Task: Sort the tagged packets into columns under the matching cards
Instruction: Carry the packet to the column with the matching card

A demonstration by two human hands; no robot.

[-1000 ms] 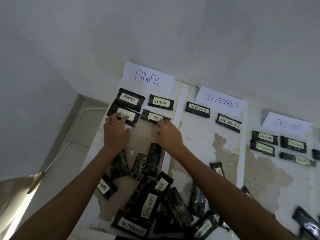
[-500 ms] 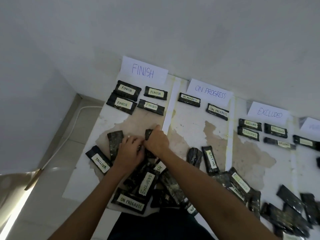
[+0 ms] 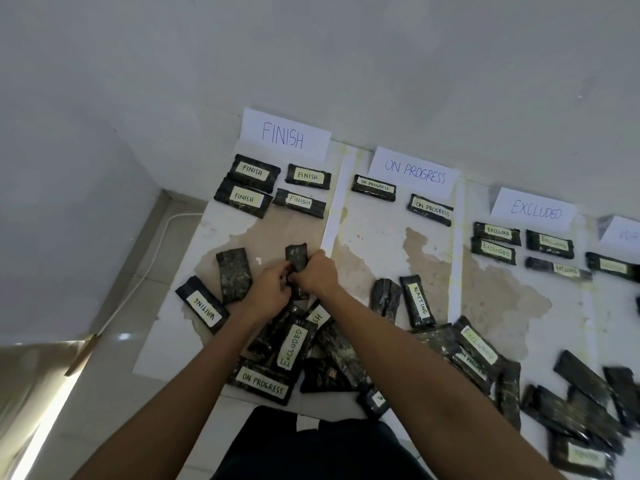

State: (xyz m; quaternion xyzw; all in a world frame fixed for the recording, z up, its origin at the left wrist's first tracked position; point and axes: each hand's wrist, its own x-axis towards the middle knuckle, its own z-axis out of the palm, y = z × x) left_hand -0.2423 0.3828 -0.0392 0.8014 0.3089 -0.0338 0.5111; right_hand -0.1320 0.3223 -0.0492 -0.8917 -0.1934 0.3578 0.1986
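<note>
The patchy white board [image 3: 374, 237] carries a loose pile of packets [image 3: 294, 344] at 6 o'clock from my hands. The FINISH card [image 3: 285, 135] stands at 12 o'clock, with four FINISH packets [image 3: 249, 172] just below it. My left hand [image 3: 268, 294] and right hand [image 3: 317, 275] both curl round one dark packet [image 3: 297, 256], whose free end points to 12 o'clock.

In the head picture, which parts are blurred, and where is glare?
Head view: the lower-right packets are smeared by blur; the right-edge card is unreadable; the FINISH card reads sharply; glare lies on the floor at lower left.
</note>
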